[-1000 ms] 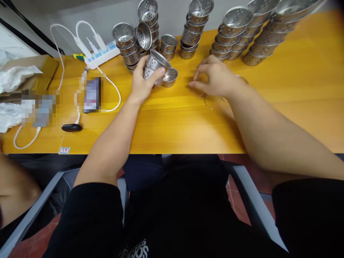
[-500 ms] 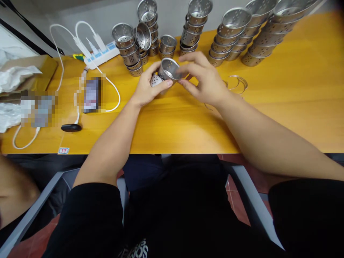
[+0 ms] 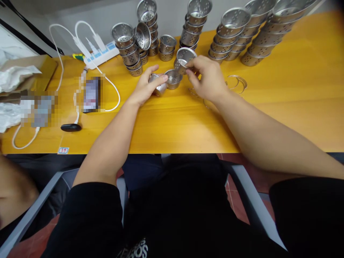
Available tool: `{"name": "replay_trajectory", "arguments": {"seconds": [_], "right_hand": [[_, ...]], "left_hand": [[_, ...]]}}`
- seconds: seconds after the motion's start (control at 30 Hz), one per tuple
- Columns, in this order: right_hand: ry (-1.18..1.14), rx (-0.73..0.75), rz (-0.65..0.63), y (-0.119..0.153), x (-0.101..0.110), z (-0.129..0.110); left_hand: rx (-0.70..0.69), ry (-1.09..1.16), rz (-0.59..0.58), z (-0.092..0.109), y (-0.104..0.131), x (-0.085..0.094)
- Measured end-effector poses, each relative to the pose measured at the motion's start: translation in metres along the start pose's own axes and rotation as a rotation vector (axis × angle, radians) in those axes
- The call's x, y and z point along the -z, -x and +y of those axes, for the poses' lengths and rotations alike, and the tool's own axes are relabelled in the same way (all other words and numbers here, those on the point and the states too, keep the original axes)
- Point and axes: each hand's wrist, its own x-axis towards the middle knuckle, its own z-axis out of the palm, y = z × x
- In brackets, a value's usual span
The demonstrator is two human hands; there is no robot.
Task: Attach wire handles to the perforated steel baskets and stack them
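Note:
My right hand (image 3: 208,77) pinches the near rim of a perforated metal cup (image 3: 180,64), raised with its opening facing up. Below and left of it a second metal cup (image 3: 174,81) is upright, partly covered by the raised one. My left hand (image 3: 145,86) has its thumb across a tilted metal cup (image 3: 160,89) and its fingers behind it; this cup touches or nearly touches the second one. Thin wire rings (image 3: 243,83) lie on the table to the right of my right hand, with more curved wire partly hidden under that hand.
Stacks of perforated cups (image 3: 130,57) line the back of the yellow table (image 3: 172,125), with taller stacks (image 3: 258,46) at the right. On the left are a power strip (image 3: 103,55) with white cables, a phone (image 3: 91,95) and a black oval object (image 3: 71,127). Another person's arm (image 3: 16,190) shows at lower left.
My right hand has taken hold of a cup and moved it up and right, away from my left hand. A cup beneath has come into view. My left hand has stayed nearly in place.

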Motion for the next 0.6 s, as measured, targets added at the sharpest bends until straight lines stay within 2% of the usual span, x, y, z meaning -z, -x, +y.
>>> {"name": "replay_trajectory", "arguments": {"seconds": [0.1,0.37,0.5,0.6], "right_hand": [[0.060,-0.033,-0.093,0.002,-0.003,-0.004],[0.182,0.106,-0.203,-0.001,-0.009,-0.006],[0.190,0.097,-0.213,-0.002,-0.006,-0.010],[0.180,0.083,-0.214,-0.004,-0.007,-0.008]], "left_hand": [[0.063,0.085,-0.030,0.001,-0.001,-0.003],[0.012,0.103,-0.101,0.015,0.004,-0.009],[0.050,0.123,-0.088,0.021,0.009,-0.011],[0.041,0.113,-0.126,0.020,0.009,-0.011]]}}
